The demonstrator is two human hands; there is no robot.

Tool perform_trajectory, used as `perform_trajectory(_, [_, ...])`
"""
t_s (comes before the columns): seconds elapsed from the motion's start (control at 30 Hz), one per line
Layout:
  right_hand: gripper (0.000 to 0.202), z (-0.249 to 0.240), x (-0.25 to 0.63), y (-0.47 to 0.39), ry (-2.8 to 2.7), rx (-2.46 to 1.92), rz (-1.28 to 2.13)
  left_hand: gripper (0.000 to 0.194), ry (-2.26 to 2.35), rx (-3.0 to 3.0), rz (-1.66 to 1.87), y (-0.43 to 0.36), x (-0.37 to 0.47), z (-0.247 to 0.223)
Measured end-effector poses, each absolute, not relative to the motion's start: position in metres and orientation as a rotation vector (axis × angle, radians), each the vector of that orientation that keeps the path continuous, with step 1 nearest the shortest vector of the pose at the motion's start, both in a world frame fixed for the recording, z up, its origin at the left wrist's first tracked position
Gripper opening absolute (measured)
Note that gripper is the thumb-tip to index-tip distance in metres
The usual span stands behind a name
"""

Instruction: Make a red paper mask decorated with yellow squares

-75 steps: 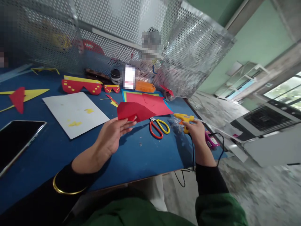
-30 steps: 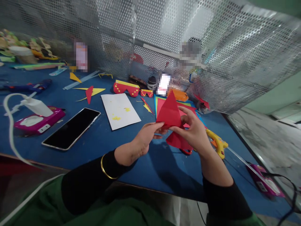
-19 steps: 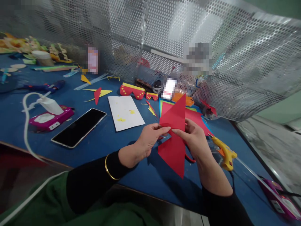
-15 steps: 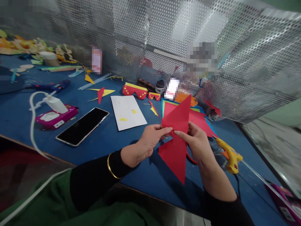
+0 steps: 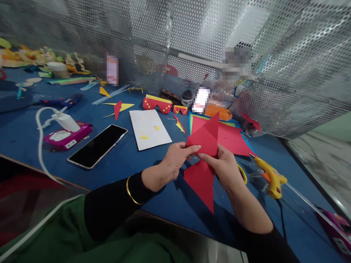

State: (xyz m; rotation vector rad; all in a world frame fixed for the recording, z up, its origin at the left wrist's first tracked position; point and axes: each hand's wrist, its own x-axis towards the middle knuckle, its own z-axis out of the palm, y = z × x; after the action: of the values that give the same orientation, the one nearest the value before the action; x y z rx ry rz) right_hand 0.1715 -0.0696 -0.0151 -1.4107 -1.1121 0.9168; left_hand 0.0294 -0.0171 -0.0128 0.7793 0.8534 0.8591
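From where I stand, the person's left hand (image 5: pixel 173 163) pinches the middle of a red paper cutout (image 5: pixel 204 140) at its inner edge, and the right hand (image 5: pixel 229 168) grips it just beside, thumb in front. The cutout is above the blue table (image 5: pixel 164 190), near the center of the view. A yellow glue gun (image 5: pixel 270 177) lies at four o'clock from it, a smartphone (image 5: pixel 98 146) at nine o'clock, and a stained white sheet (image 5: pixel 149 128) at ten o'clock.
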Motion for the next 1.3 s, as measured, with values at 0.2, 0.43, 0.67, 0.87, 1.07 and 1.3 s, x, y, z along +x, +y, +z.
perform_trajectory(0.2, [0.044,-0.014,0.169,-0.071,-1.087,-1.386,0.946,0.010,0.871,0.789,0.864,-0.017,0.030,-0.013])
perform_trajectory(0.43, [0.045,-0.012,0.164,-0.072,-1.030,-1.390,1.000,0.012,0.858,0.792,0.871,-0.016,0.029,-0.016])
perform_trajectory(0.67, [0.045,-0.011,0.163,-0.072,-1.001,-1.362,1.018,0.033,0.812,0.766,0.854,-0.017,0.027,-0.014])
perform_trajectory(0.87, [0.046,-0.013,0.161,-0.072,-0.989,-1.353,1.040,0.017,0.858,0.740,0.867,-0.017,0.029,-0.013])
perform_trajectory(1.07, [0.049,-0.014,0.161,-0.073,-0.982,-1.345,1.050,0.016,0.857,0.741,0.850,-0.016,0.030,-0.015])
perform_trajectory(1.3, [0.048,-0.014,0.159,-0.072,-0.986,-1.364,0.998,0.020,0.845,0.782,0.859,-0.015,0.029,-0.016])
